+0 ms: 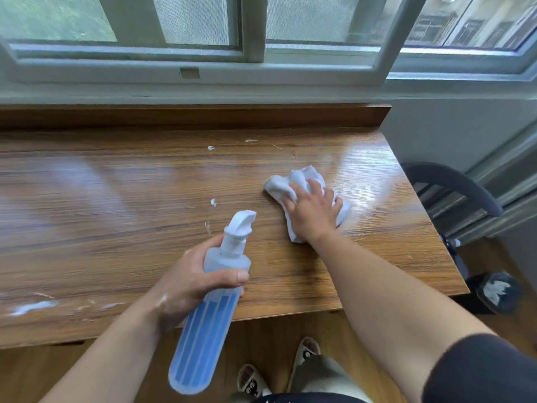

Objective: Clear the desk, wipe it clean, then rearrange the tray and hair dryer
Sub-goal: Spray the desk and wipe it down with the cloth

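You are in the wiping step: the desk (116, 199) is bare of objects, and neither the tray nor the hair dryer is in view, so rearranging them comes later. Your right hand (312, 212) lies palm down on the crumpled white cloth (299, 177), fingers spread over it and pressing rather than clenching. It sits toward the right edge of the tabletop, about midway between the front and back edges, with the forearm reaching in diagonally from the front right corner. Your left hand (189, 283) wraps around the neck of the spray bottle (209, 324). The thumb lies across its front, the nozzle points out over the wood, and the blue-striped body hangs back past the front edge, clear of the surface. Several white foam blotches are not yet wiped: a small one (213, 202) just left of the cloth, a pair (211, 147) near the back edge, and a long smear (32, 306) by the front left edge. The next move probably calls for sweeping the cloth leftward through the nearest blotch and then working across to that smear. Keep your palm flat so the cloth doesn't bunch and skip. The bottle may soon need setting down off the wiped area, since the far left looks like a stretch for one arm.
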The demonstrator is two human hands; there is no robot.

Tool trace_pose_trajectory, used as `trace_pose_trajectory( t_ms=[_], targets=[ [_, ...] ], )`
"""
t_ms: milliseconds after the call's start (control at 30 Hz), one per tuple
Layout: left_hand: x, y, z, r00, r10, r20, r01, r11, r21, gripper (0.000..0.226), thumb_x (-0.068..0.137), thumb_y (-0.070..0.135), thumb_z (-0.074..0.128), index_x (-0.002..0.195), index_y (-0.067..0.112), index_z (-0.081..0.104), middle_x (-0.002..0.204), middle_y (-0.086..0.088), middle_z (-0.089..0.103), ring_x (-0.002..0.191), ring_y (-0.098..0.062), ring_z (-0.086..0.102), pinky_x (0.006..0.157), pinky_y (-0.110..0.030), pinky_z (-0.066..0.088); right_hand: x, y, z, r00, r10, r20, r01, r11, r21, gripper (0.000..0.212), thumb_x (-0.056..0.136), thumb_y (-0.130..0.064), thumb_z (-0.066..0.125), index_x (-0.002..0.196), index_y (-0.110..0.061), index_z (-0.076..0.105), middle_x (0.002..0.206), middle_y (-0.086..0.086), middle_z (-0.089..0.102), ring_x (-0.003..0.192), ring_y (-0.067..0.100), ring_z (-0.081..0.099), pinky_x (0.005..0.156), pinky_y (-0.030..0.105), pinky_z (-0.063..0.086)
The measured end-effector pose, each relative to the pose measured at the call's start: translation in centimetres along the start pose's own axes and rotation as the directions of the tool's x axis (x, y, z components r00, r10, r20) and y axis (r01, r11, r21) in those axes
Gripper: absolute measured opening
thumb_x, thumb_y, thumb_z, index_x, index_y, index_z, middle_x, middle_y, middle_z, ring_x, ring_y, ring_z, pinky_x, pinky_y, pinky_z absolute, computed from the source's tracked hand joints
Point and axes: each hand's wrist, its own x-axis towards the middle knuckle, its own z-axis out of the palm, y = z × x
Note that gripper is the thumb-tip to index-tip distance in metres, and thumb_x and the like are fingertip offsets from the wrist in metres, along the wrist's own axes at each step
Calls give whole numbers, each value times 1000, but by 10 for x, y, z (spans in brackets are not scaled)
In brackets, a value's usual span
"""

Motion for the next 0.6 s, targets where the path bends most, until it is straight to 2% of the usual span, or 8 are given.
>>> trace_pose_trajectory(
  t_ms=[167, 333, 467, 600],
  targets=[
    [8, 8, 4, 1000, -5, 9, 5, 999, -43, 57, 58, 40, 86, 112, 34, 69, 101, -29, 66, 83, -36, 72, 74, -35, 60, -42, 16, 5, 994, -99, -43, 99, 995, -11, 42, 96, -65, 37, 131, -47, 52, 149, -4, 41, 130, 37, 38, 109, 57, 24],
    [26, 17, 8, 1000, -2, 7, 2, 999, -53, 58, 59, 39, 87, 114, 33, 69, 101, -29, 67, 83, -36, 73, 74, -39, 60, -116, 50, 12, 968, -204, -144, 200, 979, -41, 41, 92, -61, 49, 128, -44, 58, 141, -2, 50, 121, 36, 47, 102, 61, 37],
    [52, 30, 9, 1000, 2, -1, -2, 998, -64, 56, 60, 39, 86, 111, 25, 69, 95, -19, 70, 81, -35, 71, 76, -43, 57, -123, 55, 13, 971, -190, -145, 183, 981, -60, 41, 90, -61, 52, 127, -44, 59, 141, -3, 49, 122, 36, 47, 102, 61, 37],
    [87, 43, 10, 999, -8, -40, 6, 998, -58, 57, 58, 36, 86, 106, 11, 67, 92, -19, 67, 81, -36, 66, 76, -46, 52, -118, 52, 19, 969, -189, -160, 183, 982, -48, 43, 88, -61, 54, 126, -44, 60, 140, -3, 51, 121, 37, 47, 103, 61, 35]
  ],
)
